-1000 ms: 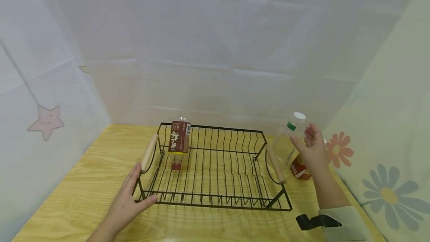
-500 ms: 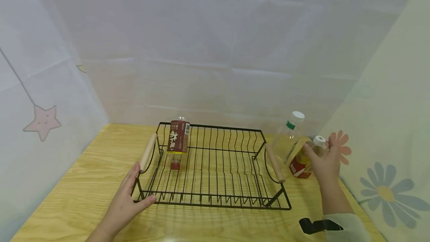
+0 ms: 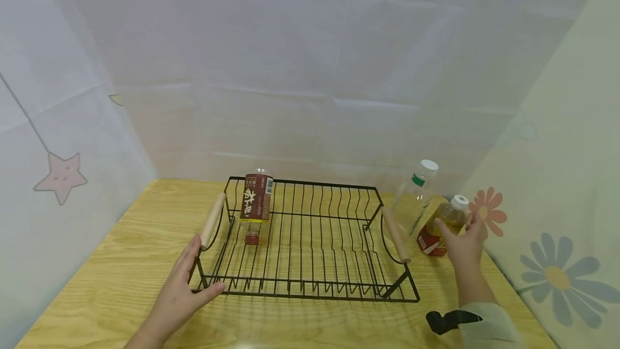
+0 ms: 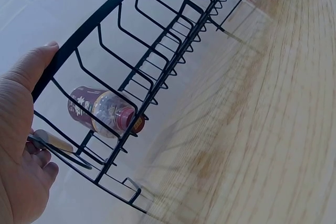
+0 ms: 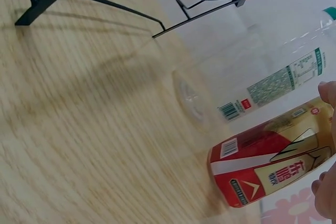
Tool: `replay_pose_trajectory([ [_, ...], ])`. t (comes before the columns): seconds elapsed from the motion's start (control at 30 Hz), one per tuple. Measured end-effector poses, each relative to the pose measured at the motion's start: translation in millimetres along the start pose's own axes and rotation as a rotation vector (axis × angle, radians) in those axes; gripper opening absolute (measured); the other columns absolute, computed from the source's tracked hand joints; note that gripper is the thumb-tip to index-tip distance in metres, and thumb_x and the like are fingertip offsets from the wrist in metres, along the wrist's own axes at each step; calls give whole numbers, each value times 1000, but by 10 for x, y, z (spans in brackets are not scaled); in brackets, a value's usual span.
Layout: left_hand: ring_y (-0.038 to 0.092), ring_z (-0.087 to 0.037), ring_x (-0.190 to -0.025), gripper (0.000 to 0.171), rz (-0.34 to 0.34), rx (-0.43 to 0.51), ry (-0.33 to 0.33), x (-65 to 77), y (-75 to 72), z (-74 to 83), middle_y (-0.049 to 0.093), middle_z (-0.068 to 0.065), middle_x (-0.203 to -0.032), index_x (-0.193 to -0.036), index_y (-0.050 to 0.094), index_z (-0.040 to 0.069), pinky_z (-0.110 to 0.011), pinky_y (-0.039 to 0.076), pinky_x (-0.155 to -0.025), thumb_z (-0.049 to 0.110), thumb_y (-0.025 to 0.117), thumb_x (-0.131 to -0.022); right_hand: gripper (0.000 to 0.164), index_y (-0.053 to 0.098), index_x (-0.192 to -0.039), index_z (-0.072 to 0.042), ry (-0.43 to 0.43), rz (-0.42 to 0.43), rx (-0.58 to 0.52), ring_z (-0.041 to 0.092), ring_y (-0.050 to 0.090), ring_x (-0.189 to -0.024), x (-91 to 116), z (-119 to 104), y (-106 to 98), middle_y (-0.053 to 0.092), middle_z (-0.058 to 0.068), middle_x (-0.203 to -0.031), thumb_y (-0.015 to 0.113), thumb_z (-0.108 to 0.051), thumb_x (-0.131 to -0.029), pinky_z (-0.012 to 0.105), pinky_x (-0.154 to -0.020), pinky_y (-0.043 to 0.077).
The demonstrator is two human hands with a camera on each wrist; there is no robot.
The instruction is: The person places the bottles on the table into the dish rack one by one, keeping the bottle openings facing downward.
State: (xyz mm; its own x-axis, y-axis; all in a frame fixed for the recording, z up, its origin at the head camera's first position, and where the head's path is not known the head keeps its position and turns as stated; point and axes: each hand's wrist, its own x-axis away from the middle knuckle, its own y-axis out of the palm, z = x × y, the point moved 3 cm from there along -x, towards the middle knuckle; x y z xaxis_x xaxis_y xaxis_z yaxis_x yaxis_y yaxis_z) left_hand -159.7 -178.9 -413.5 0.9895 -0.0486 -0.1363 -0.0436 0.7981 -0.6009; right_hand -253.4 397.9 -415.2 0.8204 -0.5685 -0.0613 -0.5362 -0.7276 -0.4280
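Gripping red-gold bottle (image 5: pixel 270 156) labelled "东鹏": right hand (image 3: pixel 464 242).

A black wire rack (image 3: pixel 310 297), a clear bottle (image 5: pixel 275 85) and a red-and-gold bottle (image 5: pixel 262 163) stand on a wood-grain table (image 3: pixel 121 241).

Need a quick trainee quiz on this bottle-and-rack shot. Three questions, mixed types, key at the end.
1. True or false: the maroon-labelled bottle in the wire rack stands upright, cap on top.
2. Multiple choice: which hand is at the red-and-yellow bottle?
A) left
B) right
C) both
3. Count: how many bottles are outside the wire rack?

Key:
1. False; it leans, with its cap at the lower end.
2. B, the right hand.
3. Two: the red-and-yellow bottle and the clear bottle.
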Motion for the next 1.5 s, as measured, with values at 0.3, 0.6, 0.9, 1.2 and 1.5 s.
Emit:
replay_pose_trajectory([
  [0.3, 19, -55, -142, 110, -4, -12, -8, 1, 0, -9, 9, -24, -163, -159, 1, 16, -82, 22, -98, 41, 77, -83, 102, 2, -155, -7, 3, 17, 18, 48, 20, -145, -60, 109, 105, 11, 24, -160, 67, -48, -88, 64, -114, 28],
  [0.6, 19, -55, -142, 109, -6, -5, -16, -1, 11, -9, 9, -24, -163, -159, 1, 17, -81, 24, -98, 41, 76, -83, 101, -4, -157, -15, -8, 36, 33, 48, 19, -146, -101, 159, 142, 11, 26, -161, 67, -43, -89, 62, -117, 24],
  [0.9, 18, -55, -143, 109, -4, -1, -8, 9, 5, -14, 9, -23, -163, -159, 3, 15, -81, 23, -99, 40, 77, -83, 98, -1, -156, -19, -6, 40, -40, 45, 20, -147, -65, 110, 98, 11, 20, -162, 68, -38, -90, 61, -117, 26],
  [1.2, 18, -54, -144, 109, 5, 3, 9, -7, 1, -15, 9, -23, -163, -159, 4, 15, -81, 21, -101, 39, 77, -82, 96, -2, -155, -33, -8, 58, -62, 40, 20, -149, -47, -132, -123, 10, 14, -164, 68, -41, -89, 60, -118, 26],
  [1.5, 16, -54, -143, 110, -10, 9, 2, -4, 2, -20, 7, -23, -163, -159, 2, 14, -81, 22, -100, 39, 77, -83, 97, -6, -156, -31, -75, 50, 33, 41, 21, -148, 67, -534, -374, 9, 16, -163, 65, -42, -90, 61, -116, 28],
])
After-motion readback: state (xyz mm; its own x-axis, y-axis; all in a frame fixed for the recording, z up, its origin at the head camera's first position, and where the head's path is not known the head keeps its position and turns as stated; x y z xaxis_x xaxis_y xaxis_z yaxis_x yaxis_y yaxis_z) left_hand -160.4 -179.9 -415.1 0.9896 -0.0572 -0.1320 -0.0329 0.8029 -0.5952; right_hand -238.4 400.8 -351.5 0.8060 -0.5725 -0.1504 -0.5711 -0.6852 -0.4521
